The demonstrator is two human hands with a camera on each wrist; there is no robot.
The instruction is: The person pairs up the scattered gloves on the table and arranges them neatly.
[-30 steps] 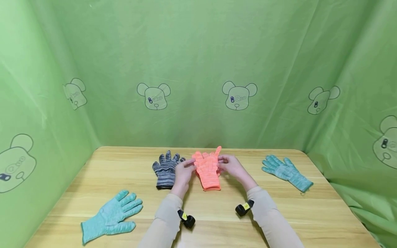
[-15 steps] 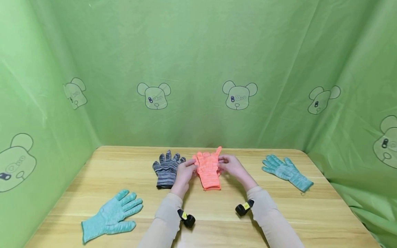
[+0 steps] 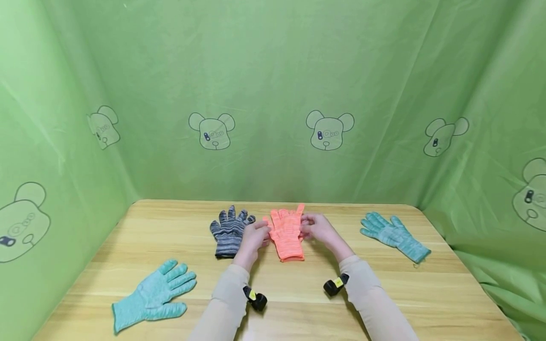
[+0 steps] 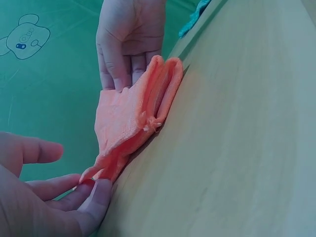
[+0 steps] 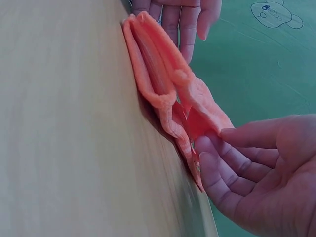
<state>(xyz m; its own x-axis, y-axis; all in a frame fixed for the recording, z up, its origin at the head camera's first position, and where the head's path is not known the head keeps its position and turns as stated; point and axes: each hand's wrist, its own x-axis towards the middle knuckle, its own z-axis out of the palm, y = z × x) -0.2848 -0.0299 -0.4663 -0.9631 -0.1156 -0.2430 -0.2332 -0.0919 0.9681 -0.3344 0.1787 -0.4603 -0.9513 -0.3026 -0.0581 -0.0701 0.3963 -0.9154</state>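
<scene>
A coral-orange knit glove (image 3: pixel 287 235) lies near the middle of the far side of the table, cuff toward me. My left hand (image 3: pixel 254 237) is at its left edge; in the left wrist view, my thumb and fingers pinch a narrow end of the glove (image 4: pixel 121 118). At the opposite edge, my right hand (image 3: pixel 319 228) pinches the orange fabric between thumb and index finger, as the right wrist view shows. Layered knit shows at the cuff (image 5: pixel 153 64); I cannot tell whether it is one glove or two. A grey-and-black striped glove (image 3: pixel 230 234) lies beside my left hand, partly covered by it.
One teal glove (image 3: pixel 155 296) lies at the front left of the wooden table (image 3: pixel 294 317), fingers spread. Another teal glove (image 3: pixel 394 237) rests at the far right. Green curtains (image 3: pixel 273 156) enclose the table's back and sides.
The orange glove's fingers on the upper left have spread out flatter, and its upright finger on the right sits slightly lower. My left hand has shifted slightly; my right hand stays nearly still.
</scene>
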